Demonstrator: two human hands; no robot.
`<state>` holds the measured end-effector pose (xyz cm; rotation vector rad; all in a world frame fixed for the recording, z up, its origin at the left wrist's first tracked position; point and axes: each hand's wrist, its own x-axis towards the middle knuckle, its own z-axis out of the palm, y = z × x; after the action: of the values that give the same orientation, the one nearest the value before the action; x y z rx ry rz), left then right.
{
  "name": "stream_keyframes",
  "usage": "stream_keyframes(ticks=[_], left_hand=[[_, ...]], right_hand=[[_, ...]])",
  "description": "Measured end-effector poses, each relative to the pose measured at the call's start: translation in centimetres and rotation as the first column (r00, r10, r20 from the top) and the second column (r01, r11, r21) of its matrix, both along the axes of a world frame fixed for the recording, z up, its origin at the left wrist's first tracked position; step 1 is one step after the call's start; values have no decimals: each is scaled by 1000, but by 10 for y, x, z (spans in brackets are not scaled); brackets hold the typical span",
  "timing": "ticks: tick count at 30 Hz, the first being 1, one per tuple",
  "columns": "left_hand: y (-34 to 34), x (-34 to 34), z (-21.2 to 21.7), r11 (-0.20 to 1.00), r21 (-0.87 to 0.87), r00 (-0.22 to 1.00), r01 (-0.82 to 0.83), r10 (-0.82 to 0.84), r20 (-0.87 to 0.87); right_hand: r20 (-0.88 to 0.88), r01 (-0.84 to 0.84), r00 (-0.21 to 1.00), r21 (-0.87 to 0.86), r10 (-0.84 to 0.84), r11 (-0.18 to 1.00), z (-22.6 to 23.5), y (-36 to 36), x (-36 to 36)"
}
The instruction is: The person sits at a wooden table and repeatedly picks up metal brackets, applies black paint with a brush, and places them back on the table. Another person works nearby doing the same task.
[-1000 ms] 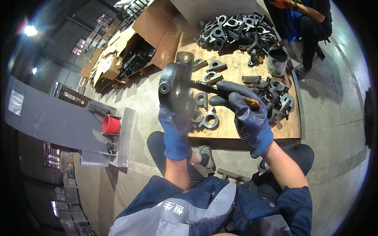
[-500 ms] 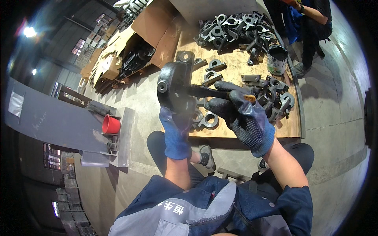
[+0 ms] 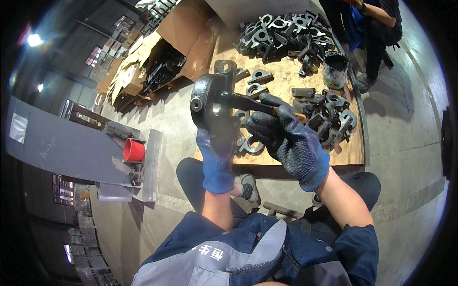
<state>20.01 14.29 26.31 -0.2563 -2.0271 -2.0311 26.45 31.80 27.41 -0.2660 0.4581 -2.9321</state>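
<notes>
My left hand point(image 3: 217, 159), in a blue glove, grips a glossy black metal bracket point(image 3: 204, 97) from below and holds it upright above the table's near left side. A ring-like opening and a tab with a hole show on the bracket. In my right hand point(image 3: 298, 150), gloved in blue with a dark dotted palm, is a paintbrush point(image 3: 248, 102) with a black-smeared stem and a yellowish handle end. Its head reaches to the bracket's ring; the bristles are blurred there. My left fingers are mostly hidden behind the bracket.
Ring brackets point(image 3: 257, 90) lie on the wooden table point(image 3: 286, 159), with heaps at the back point(image 3: 286, 35) and right point(image 3: 329, 117). A black-smeared paint can point(image 3: 335, 76) stands at the right edge. A cardboard box point(image 3: 186, 35), a red bucket point(image 3: 134, 150) and another person point(image 3: 377, 43) are nearby.
The brush and my right hand have shifted slightly left and down against the bracket. My left hand keeps its hold, the bracket nearly in the same place.
</notes>
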Motion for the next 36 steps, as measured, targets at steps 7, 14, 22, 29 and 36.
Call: stream_keyframes(ticks=[7, 14, 22, 29, 36], left_hand=[[-7, -1, 0, 900, -407, 979, -156, 86, -187], [-9, -5, -4, 814, -542, 964, -207, 75, -255], [-9, -4, -4, 864, -493, 981, -102, 5, -196], [-6, 2, 3, 931, -359, 997, -61, 39, -68], [-15, -6, -11, 890, -454, 997, -41, 10, -71]], right_hand=[[-153, 173, 981, 402, -120, 899, -4, 10, 2], [-29, -5, 1000, 7, 5, 1000, -7, 7, -4], [-475, 481, 856, 588, -204, 650, -9, 26, -4], [-216, 287, 954, 448, -209, 847, -11, 23, -8], [-102, 99, 992, 263, -75, 960, -8, 16, -3]])
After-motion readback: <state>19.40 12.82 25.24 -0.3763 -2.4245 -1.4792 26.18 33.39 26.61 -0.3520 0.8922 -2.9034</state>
